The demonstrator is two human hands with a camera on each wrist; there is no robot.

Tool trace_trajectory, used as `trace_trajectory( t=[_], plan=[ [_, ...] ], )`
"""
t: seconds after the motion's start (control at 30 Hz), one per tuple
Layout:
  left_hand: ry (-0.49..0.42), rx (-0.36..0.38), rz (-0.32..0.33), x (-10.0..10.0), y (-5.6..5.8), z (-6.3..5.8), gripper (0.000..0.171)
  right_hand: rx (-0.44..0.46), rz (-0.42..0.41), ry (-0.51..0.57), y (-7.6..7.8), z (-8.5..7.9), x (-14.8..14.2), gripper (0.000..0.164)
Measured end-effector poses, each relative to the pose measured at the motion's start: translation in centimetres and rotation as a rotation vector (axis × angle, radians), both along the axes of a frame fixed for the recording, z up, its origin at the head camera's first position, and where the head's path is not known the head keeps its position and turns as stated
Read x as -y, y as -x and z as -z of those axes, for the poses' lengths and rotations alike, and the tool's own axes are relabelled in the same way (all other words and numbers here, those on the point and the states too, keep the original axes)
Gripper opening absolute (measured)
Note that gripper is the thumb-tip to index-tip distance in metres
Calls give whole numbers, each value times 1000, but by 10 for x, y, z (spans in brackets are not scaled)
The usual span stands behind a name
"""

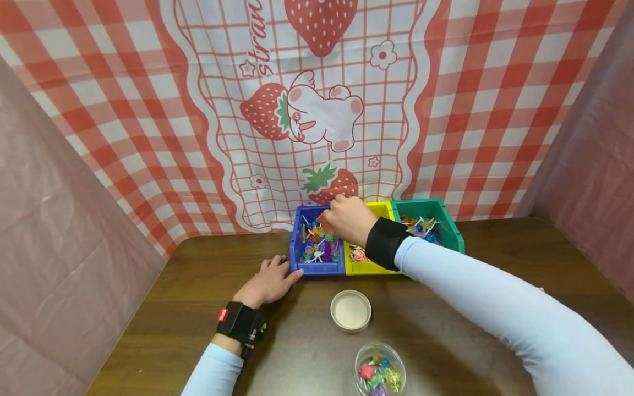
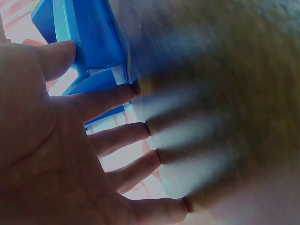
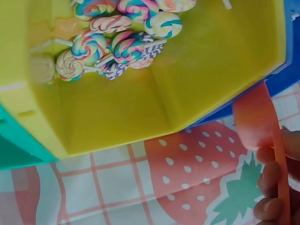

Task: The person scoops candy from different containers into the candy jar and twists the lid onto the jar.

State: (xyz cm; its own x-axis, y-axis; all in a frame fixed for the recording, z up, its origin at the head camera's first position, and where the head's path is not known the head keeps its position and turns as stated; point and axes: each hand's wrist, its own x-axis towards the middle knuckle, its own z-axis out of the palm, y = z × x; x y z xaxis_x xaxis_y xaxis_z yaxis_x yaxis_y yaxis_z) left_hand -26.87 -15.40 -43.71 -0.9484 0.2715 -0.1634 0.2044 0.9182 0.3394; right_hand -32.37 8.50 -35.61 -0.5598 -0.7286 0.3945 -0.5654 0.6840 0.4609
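Observation:
My right hand (image 1: 350, 220) grips the handle of a coral-coloured scoop (image 3: 255, 117) above the blue bin (image 1: 317, 269). In the right wrist view the scoop's head is by the wall between the blue and yellow bins, its far end partly hidden. Small colourful charms with white sticks (image 1: 319, 242) lie in the blue bin. The yellow bin (image 3: 112, 117) holds swirl lollipop charms (image 3: 89, 47). My left hand (image 1: 269, 280) rests with fingertips on the table, its thumb at the blue bin's front left corner. In the left wrist view its fingers (image 2: 117, 136) are spread and straight.
A green bin (image 1: 453, 231) with more charms joins the yellow one on the right. A round cream lid or dish (image 1: 350, 311) lies on the wooden table (image 1: 198, 330). Nearer stands a clear cup (image 1: 358, 369) with several colourful pieces. A checked strawberry cloth (image 1: 386, 110) hangs behind.

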Motion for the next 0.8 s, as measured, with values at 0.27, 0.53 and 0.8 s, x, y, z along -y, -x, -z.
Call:
trace_trajectory(
  t=[0.27, 0.53, 0.8],
  plan=[
    [-4, 8, -9, 1, 0, -2, 68, -15, 90, -57, 12, 2, 26, 18],
    [9, 17, -15, 1, 2, -1, 67, -58, 108, -77, 17, 16, 35, 17],
    [-5, 15, -9, 0, 1, -2, 66, 103, 144, -32, 25, 21, 32, 13]
  ],
)
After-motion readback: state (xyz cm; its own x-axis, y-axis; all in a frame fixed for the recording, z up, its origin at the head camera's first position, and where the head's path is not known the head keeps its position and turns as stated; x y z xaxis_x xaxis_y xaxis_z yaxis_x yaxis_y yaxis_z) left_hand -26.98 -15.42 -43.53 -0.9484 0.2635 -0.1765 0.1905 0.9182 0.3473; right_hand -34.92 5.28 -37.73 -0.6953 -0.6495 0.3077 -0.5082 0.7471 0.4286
